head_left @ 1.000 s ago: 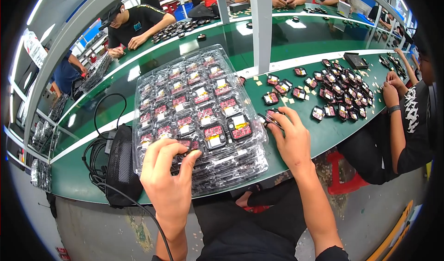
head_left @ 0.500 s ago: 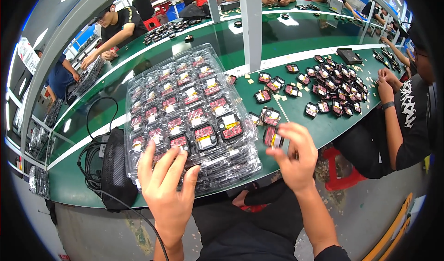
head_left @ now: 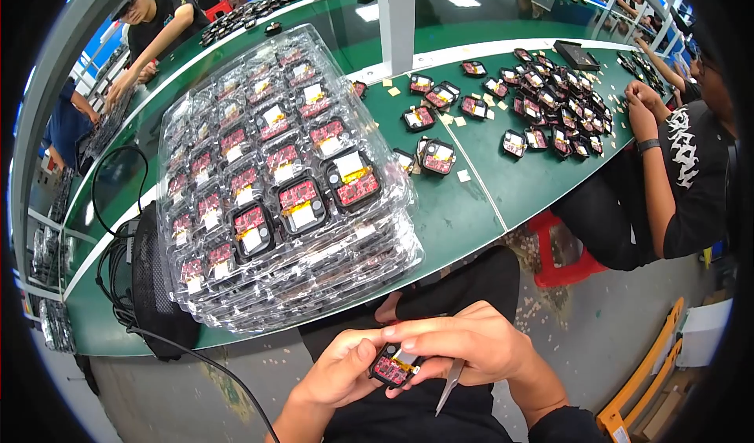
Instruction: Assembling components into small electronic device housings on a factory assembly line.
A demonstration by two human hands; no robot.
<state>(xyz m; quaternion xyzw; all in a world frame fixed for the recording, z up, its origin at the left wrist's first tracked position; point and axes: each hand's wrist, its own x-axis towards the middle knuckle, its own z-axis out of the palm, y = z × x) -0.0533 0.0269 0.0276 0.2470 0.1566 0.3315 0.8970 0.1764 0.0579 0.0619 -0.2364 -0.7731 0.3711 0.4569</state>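
Observation:
Close to my body, beyond the table's near edge, my two hands meet around a small black square case (head_left: 390, 367) with a red circuit board, a white block and yellow tape. My left hand (head_left: 334, 371) is closed on its left side, thumb at the corner. My right hand (head_left: 481, 342) covers its upper right, fingers over the white block. Silver pointed tweezers (head_left: 449, 389) stick out below the right palm, tip downward. Ahead on the left lies a stack of clear plastic trays (head_left: 369, 266), the top one filled with rows of similar cases (head_left: 302, 205).
A loose pile of cases (head_left: 550, 101) covers the right of the green table (head_left: 463, 215), with small pale squares scattered about. A black mesh bag (head_left: 153, 286) and cable lie left. A grey post (head_left: 398, 27) rises behind the trays. A co-worker (head_left: 675, 152) sits right, by a red stool (head_left: 554, 250).
My left hand has left the tray's near edge. My right hand has brought the case from beside the trays to my lap, where both hands now hold it. The tweezers now show. The view has tilted down.

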